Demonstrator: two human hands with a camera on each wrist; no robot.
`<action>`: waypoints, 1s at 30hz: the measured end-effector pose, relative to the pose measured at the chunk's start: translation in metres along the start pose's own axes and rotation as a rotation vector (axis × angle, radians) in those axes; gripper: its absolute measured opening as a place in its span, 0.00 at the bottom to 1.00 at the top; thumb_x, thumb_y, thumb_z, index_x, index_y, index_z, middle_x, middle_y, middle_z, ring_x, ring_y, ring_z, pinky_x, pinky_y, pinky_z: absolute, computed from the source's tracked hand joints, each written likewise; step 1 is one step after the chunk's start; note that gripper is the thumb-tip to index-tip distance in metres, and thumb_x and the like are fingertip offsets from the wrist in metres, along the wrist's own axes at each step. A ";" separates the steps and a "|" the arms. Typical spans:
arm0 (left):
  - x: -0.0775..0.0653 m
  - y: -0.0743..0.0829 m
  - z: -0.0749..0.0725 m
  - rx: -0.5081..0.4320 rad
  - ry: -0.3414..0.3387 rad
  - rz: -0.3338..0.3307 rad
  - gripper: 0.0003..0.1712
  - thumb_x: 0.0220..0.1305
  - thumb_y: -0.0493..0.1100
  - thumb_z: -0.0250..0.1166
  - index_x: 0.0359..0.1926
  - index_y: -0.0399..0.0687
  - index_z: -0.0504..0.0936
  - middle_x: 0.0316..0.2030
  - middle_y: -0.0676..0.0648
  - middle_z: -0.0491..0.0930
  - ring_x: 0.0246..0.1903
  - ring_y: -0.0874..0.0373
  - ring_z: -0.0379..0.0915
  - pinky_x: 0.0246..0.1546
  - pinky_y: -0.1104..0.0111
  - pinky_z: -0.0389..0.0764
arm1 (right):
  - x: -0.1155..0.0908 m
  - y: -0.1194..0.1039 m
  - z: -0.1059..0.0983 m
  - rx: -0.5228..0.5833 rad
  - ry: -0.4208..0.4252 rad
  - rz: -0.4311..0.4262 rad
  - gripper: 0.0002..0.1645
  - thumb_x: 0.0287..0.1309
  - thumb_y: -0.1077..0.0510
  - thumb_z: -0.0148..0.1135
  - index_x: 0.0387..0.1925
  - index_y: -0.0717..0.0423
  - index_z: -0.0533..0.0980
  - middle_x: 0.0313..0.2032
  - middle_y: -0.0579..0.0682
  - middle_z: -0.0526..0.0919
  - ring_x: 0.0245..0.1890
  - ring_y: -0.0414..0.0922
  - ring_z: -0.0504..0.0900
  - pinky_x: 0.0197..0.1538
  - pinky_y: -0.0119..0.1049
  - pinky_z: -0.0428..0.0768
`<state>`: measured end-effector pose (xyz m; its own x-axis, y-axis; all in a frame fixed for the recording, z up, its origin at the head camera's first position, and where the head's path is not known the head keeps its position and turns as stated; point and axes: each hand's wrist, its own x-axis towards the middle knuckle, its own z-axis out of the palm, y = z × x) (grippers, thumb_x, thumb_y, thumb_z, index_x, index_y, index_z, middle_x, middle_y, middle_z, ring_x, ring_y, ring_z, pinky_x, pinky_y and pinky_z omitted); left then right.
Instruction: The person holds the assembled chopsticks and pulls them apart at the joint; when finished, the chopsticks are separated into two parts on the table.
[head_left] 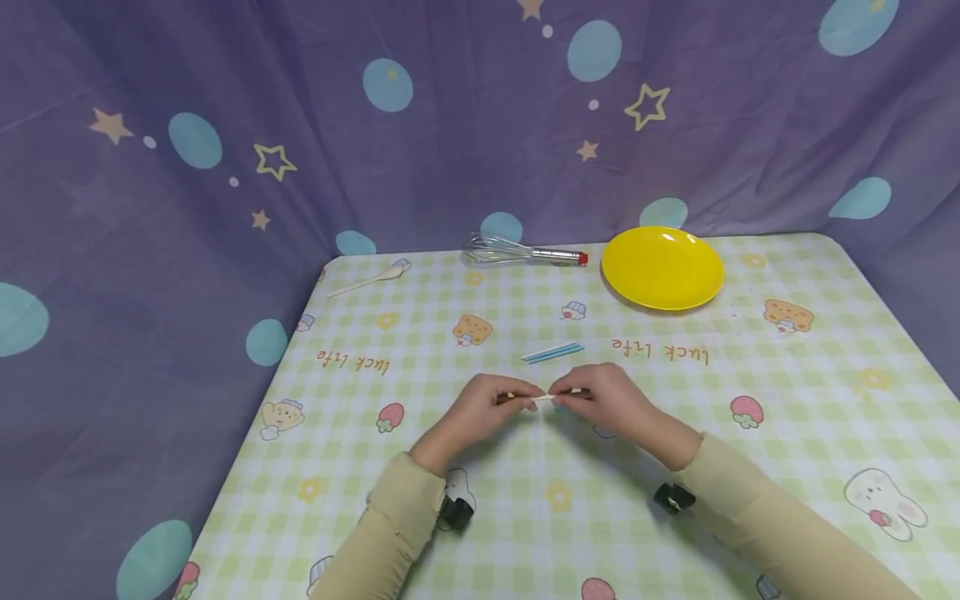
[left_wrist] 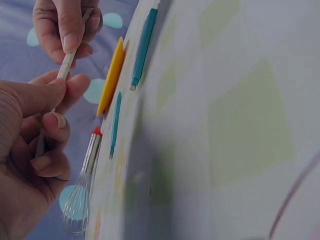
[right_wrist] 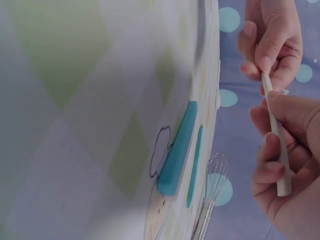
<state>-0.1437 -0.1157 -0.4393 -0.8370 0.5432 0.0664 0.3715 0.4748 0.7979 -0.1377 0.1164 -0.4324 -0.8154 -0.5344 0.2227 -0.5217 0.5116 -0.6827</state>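
Note:
A slim white stick (head_left: 544, 397) is held level above the table between both hands. My left hand (head_left: 486, 407) pinches one end between thumb and fingers. The other end is gripped by my right hand (head_left: 611, 402), with its thumb on the stick; in the right wrist view the blunt end of the white stick (right_wrist: 283, 187) shows below those fingers. Both sets of fingertips come close together mid-stick. Under the right hand lies a blue stick (right_wrist: 177, 150), mostly hidden in the head view. Just beyond the hands are slim blue sticks (head_left: 557, 355) with a white strip alongside.
A wire whisk (head_left: 525, 251) with a red-tipped handle lies at the back of the table, left of a yellow plate (head_left: 663, 268). A pale spoon (head_left: 367, 281) rests at the far left. The checked tablecloth (head_left: 645, 533) reaches back to a purple curtain (head_left: 480, 125).

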 end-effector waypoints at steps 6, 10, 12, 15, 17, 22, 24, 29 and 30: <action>0.003 0.002 0.008 0.009 0.011 0.016 0.08 0.67 0.40 0.64 0.43 0.50 0.88 0.40 0.56 0.86 0.26 0.65 0.71 0.30 0.70 0.74 | -0.003 0.002 -0.002 -0.020 0.003 -0.027 0.06 0.59 0.60 0.67 0.38 0.53 0.87 0.35 0.42 0.87 0.33 0.36 0.82 0.37 0.32 0.81; 0.003 0.002 0.011 -0.044 0.049 0.032 0.09 0.66 0.38 0.64 0.44 0.49 0.88 0.42 0.54 0.86 0.33 0.67 0.77 0.35 0.71 0.78 | -0.004 0.003 -0.004 -0.059 0.013 -0.075 0.07 0.61 0.61 0.66 0.39 0.53 0.86 0.35 0.42 0.87 0.30 0.34 0.80 0.35 0.33 0.79; 0.004 0.001 0.012 -0.083 0.061 0.043 0.09 0.66 0.37 0.64 0.44 0.47 0.88 0.42 0.52 0.86 0.38 0.66 0.80 0.38 0.71 0.80 | -0.005 0.004 -0.005 -0.061 0.014 -0.094 0.07 0.61 0.61 0.66 0.40 0.53 0.86 0.35 0.41 0.86 0.30 0.34 0.79 0.35 0.33 0.78; 0.004 0.000 0.013 -0.122 0.068 0.056 0.10 0.65 0.35 0.64 0.44 0.45 0.88 0.41 0.49 0.86 0.39 0.65 0.81 0.39 0.70 0.81 | -0.006 0.006 -0.008 -0.043 0.010 -0.113 0.09 0.62 0.62 0.65 0.42 0.54 0.86 0.35 0.41 0.86 0.30 0.33 0.79 0.35 0.32 0.79; 0.005 0.000 0.013 -0.136 0.069 0.061 0.10 0.64 0.35 0.64 0.45 0.45 0.88 0.41 0.47 0.86 0.38 0.64 0.81 0.38 0.70 0.81 | -0.007 0.006 -0.010 -0.027 0.010 -0.120 0.09 0.62 0.62 0.65 0.43 0.54 0.86 0.35 0.41 0.86 0.30 0.32 0.79 0.34 0.32 0.79; 0.007 0.000 0.012 -0.148 0.066 0.065 0.10 0.64 0.37 0.64 0.45 0.47 0.88 0.40 0.46 0.86 0.35 0.56 0.82 0.35 0.71 0.79 | -0.006 0.008 -0.012 0.003 0.005 -0.132 0.10 0.62 0.62 0.64 0.43 0.54 0.86 0.35 0.45 0.87 0.29 0.32 0.79 0.34 0.31 0.79; 0.007 -0.001 0.011 -0.162 0.060 0.066 0.10 0.65 0.37 0.64 0.45 0.46 0.88 0.40 0.45 0.86 0.35 0.51 0.82 0.34 0.71 0.79 | -0.007 0.010 -0.013 0.000 -0.002 -0.134 0.10 0.62 0.62 0.64 0.44 0.55 0.86 0.34 0.46 0.87 0.28 0.32 0.78 0.33 0.31 0.79; 0.005 -0.005 0.005 -0.223 0.090 0.024 0.11 0.65 0.35 0.63 0.46 0.38 0.86 0.38 0.40 0.86 0.37 0.43 0.81 0.34 0.73 0.76 | -0.010 0.015 -0.016 -0.014 0.040 -0.075 0.10 0.60 0.64 0.66 0.43 0.55 0.86 0.34 0.44 0.87 0.29 0.33 0.80 0.34 0.32 0.79; 0.005 -0.006 0.003 -0.228 0.099 0.016 0.11 0.66 0.35 0.63 0.46 0.37 0.86 0.38 0.40 0.86 0.37 0.43 0.81 0.35 0.73 0.76 | -0.010 0.016 -0.017 -0.013 0.063 -0.049 0.09 0.59 0.63 0.66 0.42 0.55 0.86 0.35 0.44 0.87 0.30 0.34 0.80 0.34 0.32 0.80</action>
<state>-0.1484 -0.1135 -0.4453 -0.8712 0.4735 0.1297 0.2941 0.2918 0.9101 -0.1419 0.1409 -0.4338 -0.8030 -0.5154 0.2992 -0.5639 0.4947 -0.6613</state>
